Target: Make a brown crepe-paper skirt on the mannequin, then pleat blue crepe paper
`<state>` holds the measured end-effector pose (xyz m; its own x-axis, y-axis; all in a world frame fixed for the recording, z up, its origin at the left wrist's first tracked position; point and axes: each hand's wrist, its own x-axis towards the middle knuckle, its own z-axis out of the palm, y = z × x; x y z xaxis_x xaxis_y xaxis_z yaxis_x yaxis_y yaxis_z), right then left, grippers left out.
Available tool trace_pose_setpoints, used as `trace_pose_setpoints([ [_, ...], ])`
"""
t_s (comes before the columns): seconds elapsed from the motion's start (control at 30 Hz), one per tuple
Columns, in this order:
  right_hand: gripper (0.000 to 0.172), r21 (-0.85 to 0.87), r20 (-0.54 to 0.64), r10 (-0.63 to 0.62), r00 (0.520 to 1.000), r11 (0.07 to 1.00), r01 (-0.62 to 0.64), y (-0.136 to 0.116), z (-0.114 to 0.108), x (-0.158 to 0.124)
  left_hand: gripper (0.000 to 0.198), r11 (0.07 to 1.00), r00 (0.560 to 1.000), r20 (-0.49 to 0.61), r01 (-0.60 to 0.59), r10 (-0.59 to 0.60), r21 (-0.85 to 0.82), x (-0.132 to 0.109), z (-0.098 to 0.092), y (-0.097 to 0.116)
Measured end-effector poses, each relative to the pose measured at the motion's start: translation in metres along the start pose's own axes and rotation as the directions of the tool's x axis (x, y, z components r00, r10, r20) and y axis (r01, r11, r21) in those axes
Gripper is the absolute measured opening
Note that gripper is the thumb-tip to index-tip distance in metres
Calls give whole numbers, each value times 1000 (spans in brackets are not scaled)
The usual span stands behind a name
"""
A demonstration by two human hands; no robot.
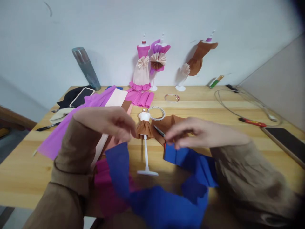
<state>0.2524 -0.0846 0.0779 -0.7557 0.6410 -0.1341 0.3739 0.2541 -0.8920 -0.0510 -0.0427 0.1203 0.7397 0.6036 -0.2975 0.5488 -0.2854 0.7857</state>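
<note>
My left hand (111, 124) is closed at the fingertips on one end of a long blue crepe paper strip (164, 203), which sags in a loop toward me. At the right, the strip's folded end meets the fingertips of my right hand (193, 132), which pinch it, slightly blurred. Between the hands stands a small white dress-form stand (146, 156) wearing a gathered brown paper skirt (144, 127). Scissors (159, 130) lie beside my right fingertips, partly hidden. Brown paper (172, 121) lies behind them.
Purple crepe paper (100, 100) and a magenta sheet (107, 187) lie left. Dressed forms (143, 70) line the wall beside a spray can (87, 68). Tape rings (156, 113) lie mid-table. A phone (287, 141), cable (252, 103) and red-handled tool (252, 122) lie right.
</note>
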Motion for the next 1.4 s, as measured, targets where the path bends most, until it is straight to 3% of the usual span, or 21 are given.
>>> trace_pose_setpoints([
  [0.03, 21, -33, -149, 60, 987, 997, -65, 8, 8, 12, 32, 993, 994, 81, 65, -74, 101, 15, -2, -3],
  [0.1, 20, 70, -385, 228, 894, 973, -218, 26, 22, 34, 32, 942, 971, -44, 239, -235, 235, 47, -4, -15],
  [0.17, 23, 126, -423, 292, 858, 957, -263, 45, 33, 52, 40, 907, 933, -103, 360, -346, 217, 74, 1, -32],
  [0.3, 33, 207, -453, 341, 824, 939, -274, 65, 43, 67, 42, 939, 950, -100, 308, -295, 156, 100, 20, -58],
  [0.53, 43, 356, -496, 346, 797, 917, -177, 67, 48, 73, 36, 977, 972, -107, 212, -211, -3, 108, 33, -64],
  [0.77, 47, 449, -518, 337, 786, 890, -86, 57, 38, 63, 32, 970, 956, -270, 46, -111, -237, 106, 44, -43],
  [1.1, 49, 386, -605, 267, 750, 922, -16, 54, 25, 53, 41, 861, 975, -221, -95, -21, -499, 109, 57, -41],
  [1.27, 51, 326, -631, 234, 739, 945, -22, 54, 27, 53, 41, 842, 984, -153, -6, -91, -539, 102, 52, -32],
  [1.4, 51, 240, -645, 202, 737, 969, -55, 53, 29, 54, 48, 740, 993, -24, 72, -118, -668, 101, 57, -29],
])
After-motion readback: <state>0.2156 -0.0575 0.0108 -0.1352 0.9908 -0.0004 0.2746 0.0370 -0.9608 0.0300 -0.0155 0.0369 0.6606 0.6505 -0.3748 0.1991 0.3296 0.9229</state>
